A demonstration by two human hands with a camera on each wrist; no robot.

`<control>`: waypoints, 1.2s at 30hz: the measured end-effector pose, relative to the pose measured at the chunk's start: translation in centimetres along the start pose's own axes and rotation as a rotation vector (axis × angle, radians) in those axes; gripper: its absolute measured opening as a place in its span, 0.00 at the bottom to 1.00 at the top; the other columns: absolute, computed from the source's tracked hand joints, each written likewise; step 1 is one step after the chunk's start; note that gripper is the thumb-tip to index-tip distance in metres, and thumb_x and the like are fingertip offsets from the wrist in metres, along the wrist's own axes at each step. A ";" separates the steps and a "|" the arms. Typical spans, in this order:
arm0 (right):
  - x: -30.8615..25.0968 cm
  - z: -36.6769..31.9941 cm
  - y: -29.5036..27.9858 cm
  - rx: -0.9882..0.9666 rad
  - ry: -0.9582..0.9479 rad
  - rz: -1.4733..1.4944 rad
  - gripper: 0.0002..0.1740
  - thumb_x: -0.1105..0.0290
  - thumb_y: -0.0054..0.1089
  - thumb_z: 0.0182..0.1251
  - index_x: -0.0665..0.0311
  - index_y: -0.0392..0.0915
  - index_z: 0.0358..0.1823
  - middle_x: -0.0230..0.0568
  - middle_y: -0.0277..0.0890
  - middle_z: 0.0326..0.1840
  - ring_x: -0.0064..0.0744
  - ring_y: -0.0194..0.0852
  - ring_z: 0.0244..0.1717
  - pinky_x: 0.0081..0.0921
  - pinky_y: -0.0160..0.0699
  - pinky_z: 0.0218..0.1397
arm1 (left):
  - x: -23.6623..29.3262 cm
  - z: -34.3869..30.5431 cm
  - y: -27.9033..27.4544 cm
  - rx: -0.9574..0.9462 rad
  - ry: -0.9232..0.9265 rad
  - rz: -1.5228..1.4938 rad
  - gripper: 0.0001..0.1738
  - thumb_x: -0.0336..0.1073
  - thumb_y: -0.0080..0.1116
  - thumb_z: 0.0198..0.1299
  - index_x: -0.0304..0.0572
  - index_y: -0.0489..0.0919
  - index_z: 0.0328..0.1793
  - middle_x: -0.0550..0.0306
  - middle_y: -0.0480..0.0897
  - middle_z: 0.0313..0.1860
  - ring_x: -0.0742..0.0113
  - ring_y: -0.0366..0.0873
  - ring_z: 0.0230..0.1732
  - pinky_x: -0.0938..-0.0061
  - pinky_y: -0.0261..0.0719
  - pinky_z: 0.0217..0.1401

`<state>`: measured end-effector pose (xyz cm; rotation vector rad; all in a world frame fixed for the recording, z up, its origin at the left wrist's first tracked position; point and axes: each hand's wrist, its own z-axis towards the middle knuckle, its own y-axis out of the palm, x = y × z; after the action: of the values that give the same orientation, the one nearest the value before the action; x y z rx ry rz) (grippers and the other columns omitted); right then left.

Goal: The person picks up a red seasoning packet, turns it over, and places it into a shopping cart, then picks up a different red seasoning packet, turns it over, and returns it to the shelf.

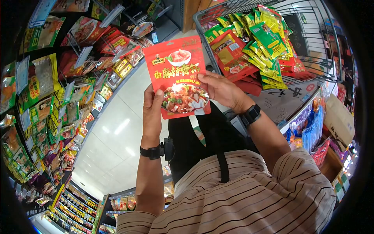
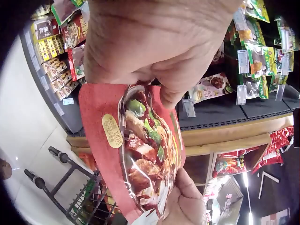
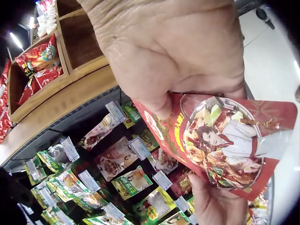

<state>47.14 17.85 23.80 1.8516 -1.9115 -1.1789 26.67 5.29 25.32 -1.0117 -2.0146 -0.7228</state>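
Observation:
A red seasoning pouch [image 1: 177, 72], printed with a white bowl and a pan of cooked food, is held upright before the body. My left hand [image 1: 152, 113] grips its lower left edge, thumb on the front. On the opposite side my right hand [image 1: 226, 91] pinches the right edge, thumb across the front and the other fingers behind. Both wrist views show the pouch front [image 2: 140, 154] bowed slightly between the hands. In the right wrist view, the printed figure in white on the pouch [image 3: 234, 140] lies between the two hands.
A shopping cart [image 1: 311, 74] at upper right holds several green-yellow packets [image 1: 269, 39] and red pouches [image 1: 230, 54]. Shelves of hanging packets [image 1: 41, 78] line the left side. Pale floor tiles [image 1: 113, 124] lie between. Blue packages [image 1: 311, 124] stand on the right.

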 end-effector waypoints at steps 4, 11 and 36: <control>-0.2 0.0 0.0 -0.028 -0.015 -0.025 0.20 0.61 0.57 0.77 0.65 0.72 0.63 0.36 0.79 0.57 0.23 0.79 0.54 0.29 0.81 0.56 | 0.4 -0.4 0.3 0.067 0.032 0.183 0.30 0.46 0.53 0.75 0.38 0.63 0.76 0.52 0.77 0.61 0.67 0.75 0.61 0.71 0.74 0.63; -0.6 -0.2 2.4 0.036 0.006 -0.131 0.21 0.60 0.55 0.78 0.65 0.71 0.64 0.36 0.80 0.55 0.24 0.81 0.54 0.28 0.82 0.54 | -0.9 -0.7 1.5 0.126 0.146 0.180 0.40 0.37 0.60 0.71 0.35 0.51 0.82 0.46 0.72 0.68 0.64 0.73 0.64 0.69 0.75 0.66; 7.9 2.1 12.3 -0.095 -0.375 -0.823 0.24 0.64 0.56 0.77 0.67 0.72 0.69 0.47 0.72 0.67 0.30 0.73 0.62 0.28 0.71 0.66 | -1.9 1.6 -6.5 -0.259 -0.243 -0.494 0.44 0.64 0.47 0.72 0.46 0.53 0.84 0.48 0.62 0.79 0.49 0.60 0.79 0.52 0.66 0.78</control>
<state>35.40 9.90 27.87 2.5994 -1.1707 -1.9141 21.39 2.35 21.94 -0.7709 -2.4678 -1.1930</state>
